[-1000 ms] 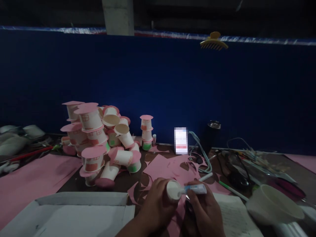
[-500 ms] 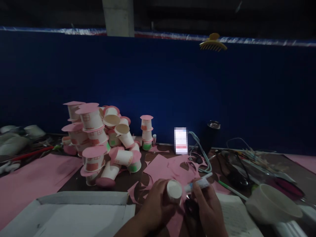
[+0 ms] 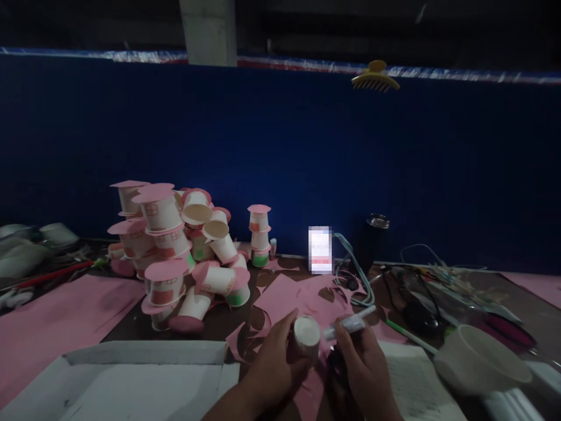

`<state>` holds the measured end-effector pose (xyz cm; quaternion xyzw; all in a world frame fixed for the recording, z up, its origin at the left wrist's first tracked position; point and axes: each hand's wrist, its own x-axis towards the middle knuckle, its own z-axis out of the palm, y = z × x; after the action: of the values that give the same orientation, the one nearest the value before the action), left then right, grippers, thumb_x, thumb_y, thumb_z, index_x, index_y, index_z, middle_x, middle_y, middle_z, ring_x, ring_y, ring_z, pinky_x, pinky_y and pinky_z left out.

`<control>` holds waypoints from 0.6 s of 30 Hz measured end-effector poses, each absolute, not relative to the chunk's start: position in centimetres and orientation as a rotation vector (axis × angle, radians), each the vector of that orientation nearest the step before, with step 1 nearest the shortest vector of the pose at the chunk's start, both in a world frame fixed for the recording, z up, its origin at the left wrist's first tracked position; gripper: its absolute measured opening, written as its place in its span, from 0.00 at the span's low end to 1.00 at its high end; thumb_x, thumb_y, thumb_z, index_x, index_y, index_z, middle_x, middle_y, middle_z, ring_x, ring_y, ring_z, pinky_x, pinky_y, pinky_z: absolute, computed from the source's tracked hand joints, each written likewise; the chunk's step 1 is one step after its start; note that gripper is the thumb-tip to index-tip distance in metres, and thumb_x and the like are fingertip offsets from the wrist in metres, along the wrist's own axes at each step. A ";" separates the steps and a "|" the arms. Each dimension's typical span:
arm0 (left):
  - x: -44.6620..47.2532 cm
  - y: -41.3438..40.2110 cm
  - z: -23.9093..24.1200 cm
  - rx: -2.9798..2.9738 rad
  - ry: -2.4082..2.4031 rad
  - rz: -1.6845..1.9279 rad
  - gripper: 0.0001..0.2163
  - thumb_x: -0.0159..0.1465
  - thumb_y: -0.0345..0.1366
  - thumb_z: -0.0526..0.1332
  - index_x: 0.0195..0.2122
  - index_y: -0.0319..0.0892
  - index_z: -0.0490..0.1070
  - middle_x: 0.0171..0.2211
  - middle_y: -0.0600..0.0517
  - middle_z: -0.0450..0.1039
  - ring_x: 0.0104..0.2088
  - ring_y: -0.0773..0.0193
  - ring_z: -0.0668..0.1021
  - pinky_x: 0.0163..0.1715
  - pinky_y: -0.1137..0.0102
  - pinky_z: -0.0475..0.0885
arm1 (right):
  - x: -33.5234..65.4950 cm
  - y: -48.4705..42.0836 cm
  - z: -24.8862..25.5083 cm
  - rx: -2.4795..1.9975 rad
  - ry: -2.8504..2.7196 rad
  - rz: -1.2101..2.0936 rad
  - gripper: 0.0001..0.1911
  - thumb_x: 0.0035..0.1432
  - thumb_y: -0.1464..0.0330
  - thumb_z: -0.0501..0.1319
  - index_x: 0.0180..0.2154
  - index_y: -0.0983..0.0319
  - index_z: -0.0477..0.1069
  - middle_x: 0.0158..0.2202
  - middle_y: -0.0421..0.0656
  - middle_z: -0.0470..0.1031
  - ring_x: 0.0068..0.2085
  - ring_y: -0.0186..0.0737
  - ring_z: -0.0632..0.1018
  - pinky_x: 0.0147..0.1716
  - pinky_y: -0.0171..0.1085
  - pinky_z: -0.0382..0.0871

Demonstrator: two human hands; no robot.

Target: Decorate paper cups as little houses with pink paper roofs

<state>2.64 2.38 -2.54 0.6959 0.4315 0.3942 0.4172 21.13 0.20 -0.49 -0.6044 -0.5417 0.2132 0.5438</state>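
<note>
My left hand (image 3: 274, 368) is wrapped round a small white paper cup (image 3: 306, 335), held with its flat bottom facing me. My right hand (image 3: 357, 365) pinches a small glue tube (image 3: 349, 323) whose tip sits just right of the cup's rim. Both hands hover over pink paper sheets with round cut-outs (image 3: 302, 298) on the dark table.
A heap of paper cups with pink round lids (image 3: 175, 251) stands at the left, a short stack of cups (image 3: 260, 235) beside it. An open white cardboard box (image 3: 127, 380) lies front left. A lit phone (image 3: 320, 250), cables, a dark tumbler (image 3: 376, 237) and a white bowl (image 3: 480, 356) sit right.
The glue tube has tilted, its rear end now higher, and its tip has drawn back from the cup's bottom to its right rim. The left hand turned the cup slightly.
</note>
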 end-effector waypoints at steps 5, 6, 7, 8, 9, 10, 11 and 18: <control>2.7 2.0 -2.9 1.741 1.028 0.981 0.38 0.54 0.33 0.65 0.64 0.47 0.51 0.58 0.44 0.63 0.57 0.53 0.67 0.58 0.57 0.62 | 21.0 -0.2 -0.5 -1.377 -1.359 0.539 0.15 0.59 0.55 0.57 0.38 0.60 0.68 0.31 0.41 0.76 0.32 0.40 0.76 0.31 0.35 0.69; 2.8 1.8 -2.8 1.724 1.030 0.982 0.39 0.52 0.31 0.65 0.64 0.48 0.51 0.57 0.45 0.64 0.55 0.53 0.69 0.55 0.58 0.65 | 20.9 -0.3 -0.5 -1.376 -1.377 0.538 0.14 0.59 0.55 0.57 0.37 0.60 0.68 0.31 0.41 0.76 0.32 0.40 0.76 0.31 0.34 0.69; 3.0 1.7 -2.6 1.701 1.041 0.983 0.39 0.50 0.30 0.67 0.63 0.48 0.53 0.55 0.46 0.65 0.53 0.54 0.71 0.52 0.59 0.68 | 20.9 -0.3 -0.5 -1.377 -1.389 0.537 0.14 0.59 0.55 0.57 0.37 0.60 0.68 0.30 0.41 0.76 0.32 0.40 0.76 0.31 0.34 0.69; 3.1 1.6 -2.4 1.681 1.059 0.982 0.40 0.48 0.30 0.68 0.63 0.48 0.54 0.54 0.46 0.67 0.51 0.54 0.72 0.49 0.60 0.70 | 20.8 -0.3 -0.4 -1.380 -1.396 0.534 0.14 0.59 0.55 0.57 0.37 0.60 0.68 0.31 0.41 0.76 0.32 0.40 0.76 0.31 0.34 0.69; 3.3 1.6 -2.1 1.670 1.085 0.986 0.41 0.46 0.30 0.69 0.61 0.48 0.56 0.52 0.47 0.68 0.49 0.53 0.72 0.47 0.61 0.71 | 20.8 -0.3 -0.4 -1.383 -1.399 0.534 0.14 0.59 0.55 0.57 0.36 0.60 0.68 0.31 0.42 0.76 0.32 0.40 0.76 0.32 0.35 0.69; 3.4 1.6 -1.8 1.674 1.115 0.990 0.40 0.43 0.30 0.71 0.59 0.48 0.60 0.50 0.48 0.68 0.48 0.53 0.72 0.46 0.61 0.71 | 20.7 -0.3 -0.3 -1.389 -1.399 0.534 0.15 0.59 0.55 0.57 0.37 0.60 0.68 0.31 0.42 0.76 0.33 0.41 0.76 0.32 0.35 0.69; 3.6 1.6 -1.5 1.698 1.146 0.989 0.38 0.42 0.29 0.72 0.56 0.47 0.64 0.48 0.49 0.69 0.48 0.53 0.71 0.46 0.61 0.70 | 20.7 -0.3 -0.3 -1.395 -1.400 0.536 0.15 0.59 0.55 0.56 0.37 0.60 0.68 0.32 0.43 0.76 0.34 0.41 0.76 0.33 0.35 0.70; 3.6 2.0 -1.2 1.807 1.193 0.996 0.21 0.48 0.36 0.70 0.44 0.45 0.71 0.43 0.49 0.69 0.43 0.55 0.71 0.44 0.61 0.68 | 21.0 0.3 -0.3 -1.477 -1.355 0.534 0.16 0.59 0.53 0.56 0.32 0.59 0.67 0.26 0.40 0.74 0.29 0.41 0.74 0.29 0.36 0.68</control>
<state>3.62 2.00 -1.22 0.7042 0.4651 0.3883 0.3702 21.01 0.30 -0.32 -0.6130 -0.5623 0.2217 0.5088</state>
